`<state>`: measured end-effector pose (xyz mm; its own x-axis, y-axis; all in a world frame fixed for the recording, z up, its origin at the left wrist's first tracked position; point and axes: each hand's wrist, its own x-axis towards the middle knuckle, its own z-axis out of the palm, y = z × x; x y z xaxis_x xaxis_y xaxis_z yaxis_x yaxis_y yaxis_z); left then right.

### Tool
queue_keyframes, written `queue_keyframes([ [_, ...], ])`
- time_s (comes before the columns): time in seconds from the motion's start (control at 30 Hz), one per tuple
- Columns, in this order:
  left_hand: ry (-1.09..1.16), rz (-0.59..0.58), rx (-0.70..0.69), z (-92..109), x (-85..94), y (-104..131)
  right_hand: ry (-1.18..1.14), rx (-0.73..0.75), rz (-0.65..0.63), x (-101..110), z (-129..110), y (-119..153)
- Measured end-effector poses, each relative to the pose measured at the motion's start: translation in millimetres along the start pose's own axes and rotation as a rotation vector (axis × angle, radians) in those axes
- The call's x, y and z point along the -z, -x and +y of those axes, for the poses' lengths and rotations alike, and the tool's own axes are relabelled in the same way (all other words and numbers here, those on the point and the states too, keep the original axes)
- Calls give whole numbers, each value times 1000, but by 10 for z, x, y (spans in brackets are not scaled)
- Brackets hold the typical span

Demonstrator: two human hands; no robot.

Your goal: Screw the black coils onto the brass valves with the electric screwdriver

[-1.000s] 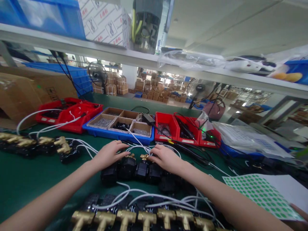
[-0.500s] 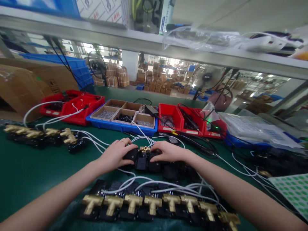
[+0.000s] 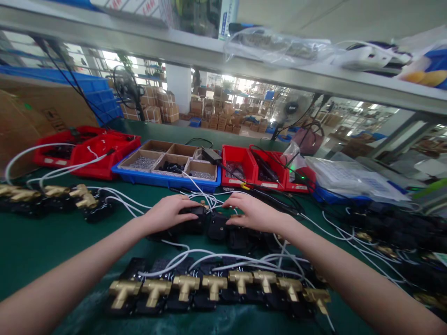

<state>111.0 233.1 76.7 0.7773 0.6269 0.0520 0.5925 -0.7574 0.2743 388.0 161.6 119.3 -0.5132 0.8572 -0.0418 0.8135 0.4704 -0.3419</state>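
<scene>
My left hand (image 3: 172, 213) grips a black-boxed brass valve (image 3: 199, 222), thumb in front and fingers over its top. Just to the right, another black valve box (image 3: 217, 227) stands on the bench with a gap between them. My right hand (image 3: 253, 213) is over the following units, fingers and thumb apart, with a brass fitting (image 3: 238, 217) showing below the palm; its thumb tip is close to the black box, but contact is unclear. Nearer me lies a row of several brass tee valves (image 3: 183, 286) on black boxes, with white cables (image 3: 206, 256) behind them.
Behind my hands are a blue tray (image 3: 164, 176) with compartments of small parts, red bins (image 3: 239, 163) and more red bins (image 3: 101, 158). Further valves (image 3: 84, 197) lie at left, black units (image 3: 380, 223) at right. A shelf (image 3: 195, 44) crosses overhead.
My right hand has moved right and opened off the valve box it held. My left hand has shifted with its valve, and a gap shows between the boxes. The view has shifted slightly.
</scene>
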Motion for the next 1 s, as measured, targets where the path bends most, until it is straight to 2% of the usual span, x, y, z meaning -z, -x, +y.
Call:
queue_keyframes([
  [0.13,85,-35,9,-122,72,-85,50,-82,-55,91,85,321],
  [0.23,64,11,26,-53,120,-104,74,-153,-84,101,171,501],
  [0.33,39,53,-26,216,134,-158,104,-180,-103,85,231,575],
  [0.5,-171,-23,-320,926,-27,-332,254,-190,-118,-53,221,523],
  [0.57,-240,-62,-348,1134,-141,-396,312,-206,-105,-128,204,492],
  [0.63,-254,-90,-335,1248,-238,-444,341,-216,-96,-192,193,471],
  [0.77,-217,-116,-274,1264,-269,-505,344,-203,-91,-231,222,451],
  [1.0,-30,-212,-187,936,26,-734,94,-111,-91,-43,561,428],
])
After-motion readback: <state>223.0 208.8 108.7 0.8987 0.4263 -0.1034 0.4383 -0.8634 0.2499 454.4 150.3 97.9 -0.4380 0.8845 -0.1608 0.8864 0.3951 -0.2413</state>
